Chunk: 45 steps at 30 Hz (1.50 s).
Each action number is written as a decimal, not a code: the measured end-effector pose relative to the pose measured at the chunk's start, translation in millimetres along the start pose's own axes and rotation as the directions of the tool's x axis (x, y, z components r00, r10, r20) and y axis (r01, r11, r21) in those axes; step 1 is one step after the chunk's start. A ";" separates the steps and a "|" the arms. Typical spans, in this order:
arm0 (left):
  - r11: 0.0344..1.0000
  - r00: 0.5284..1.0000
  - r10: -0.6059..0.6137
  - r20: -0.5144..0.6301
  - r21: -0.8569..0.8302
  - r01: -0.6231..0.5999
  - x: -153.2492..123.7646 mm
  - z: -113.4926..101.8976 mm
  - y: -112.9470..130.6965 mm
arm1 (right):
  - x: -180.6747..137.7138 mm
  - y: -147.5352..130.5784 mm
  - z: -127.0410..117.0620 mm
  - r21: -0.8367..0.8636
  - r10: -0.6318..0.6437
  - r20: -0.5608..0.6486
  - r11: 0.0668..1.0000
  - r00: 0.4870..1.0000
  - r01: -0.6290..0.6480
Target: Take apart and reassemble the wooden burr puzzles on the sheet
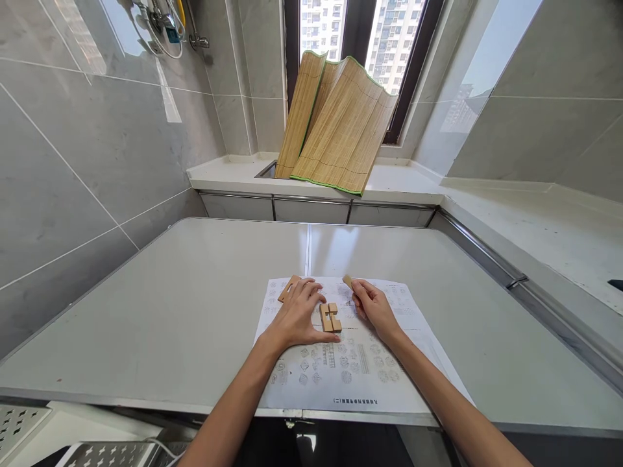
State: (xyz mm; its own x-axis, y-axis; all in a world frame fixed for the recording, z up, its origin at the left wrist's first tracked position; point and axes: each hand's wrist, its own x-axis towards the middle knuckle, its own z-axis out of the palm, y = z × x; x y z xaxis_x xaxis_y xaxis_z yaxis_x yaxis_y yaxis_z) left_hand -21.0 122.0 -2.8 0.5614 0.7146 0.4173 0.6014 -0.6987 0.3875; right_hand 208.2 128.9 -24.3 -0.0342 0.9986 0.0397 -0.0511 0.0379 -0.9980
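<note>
A printed instruction sheet (pixel 357 370) lies on the grey table (pixel 170 298). On it rest two notched wooden puzzle pieces (pixel 330 317) side by side. My left hand (pixel 300 316) lies spread on the sheet, its thumb touching those pieces. Another wooden piece (pixel 289 288) sticks out from under its fingers at the far side. My right hand (pixel 372 307) is closed in a pinch on a small wooden piece (pixel 347 281), held just above the sheet.
A folded bamboo mat (pixel 335 123) leans against the window over a sink on the back counter (pixel 399 185). A white counter (pixel 549 233) runs along the right. Tiled wall stands close on the left.
</note>
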 end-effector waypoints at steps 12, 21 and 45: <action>0.990 0.994 -0.089 -0.058 -0.111 0.082 4.7 -4.6 13.2 | -0.3 -9.8 -0.2 0.356 0.068 0.203 0.924 0.977 -0.138; 0.888 0.955 -0.274 -0.115 -0.411 0.205 6.0 3.3 13.5 | -1.9 -11.1 -2.9 0.248 0.055 0.305 0.959 0.951 -0.135; 0.883 0.957 -0.288 -0.023 -0.393 0.257 6.8 9.2 25.4 | -4.5 -3.6 0.5 0.147 0.058 0.307 0.983 0.950 -0.107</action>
State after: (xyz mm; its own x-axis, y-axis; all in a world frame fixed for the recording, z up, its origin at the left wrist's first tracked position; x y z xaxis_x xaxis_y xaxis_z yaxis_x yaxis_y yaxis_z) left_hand 3.3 109.4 2.3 0.3510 0.8848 0.3063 0.4513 -0.4465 0.7726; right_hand 208.0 124.2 -20.9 -0.3419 0.9397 -0.0044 -0.1933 -0.0749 -0.9783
